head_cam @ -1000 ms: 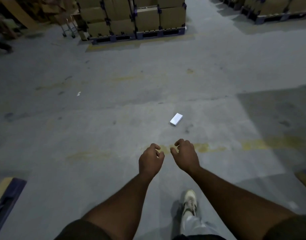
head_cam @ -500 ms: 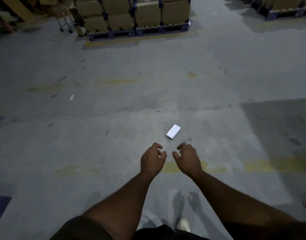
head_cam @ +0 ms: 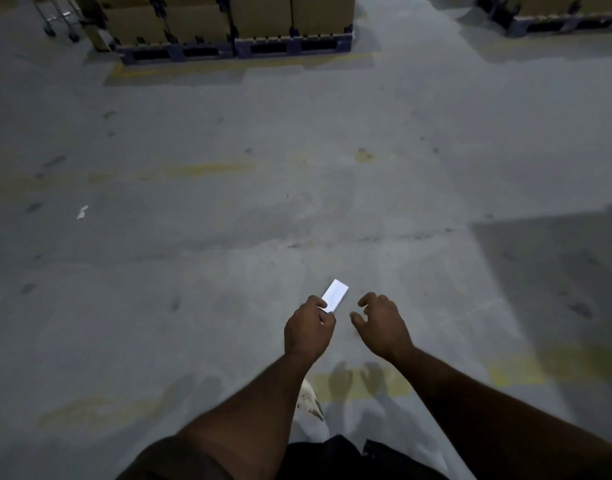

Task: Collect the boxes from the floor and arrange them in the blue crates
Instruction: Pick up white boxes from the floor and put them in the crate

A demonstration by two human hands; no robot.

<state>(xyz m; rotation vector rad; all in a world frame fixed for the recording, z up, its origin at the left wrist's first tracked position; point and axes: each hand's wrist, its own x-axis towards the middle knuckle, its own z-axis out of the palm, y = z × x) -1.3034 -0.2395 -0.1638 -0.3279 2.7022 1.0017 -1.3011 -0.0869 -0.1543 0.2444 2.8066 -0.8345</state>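
Observation:
A small white box (head_cam: 337, 293) lies on the grey concrete floor just ahead of me. My left hand (head_cam: 309, 330) reaches down to it, thumb and fingertips pinched on its near left corner. My right hand (head_cam: 380, 323) hovers a little to the right of the box, fingers spread and curled, holding nothing. Both forearms stretch forward from the bottom of the view. No blue crate is in view.
Stacked cardboard cartons on a dark pallet (head_cam: 235, 46) stand at the far end, with a second pallet (head_cam: 557, 22) at the far right. A wheeled trolley (head_cam: 58, 22) is at the far left. A white paper scrap (head_cam: 82, 212) lies to the left. My shoe (head_cam: 309, 400) is below my hands.
I have stepped closer and bent lower, so the box now sits at my hands. My left hand went from hovering short of the box to pinching its near corner.

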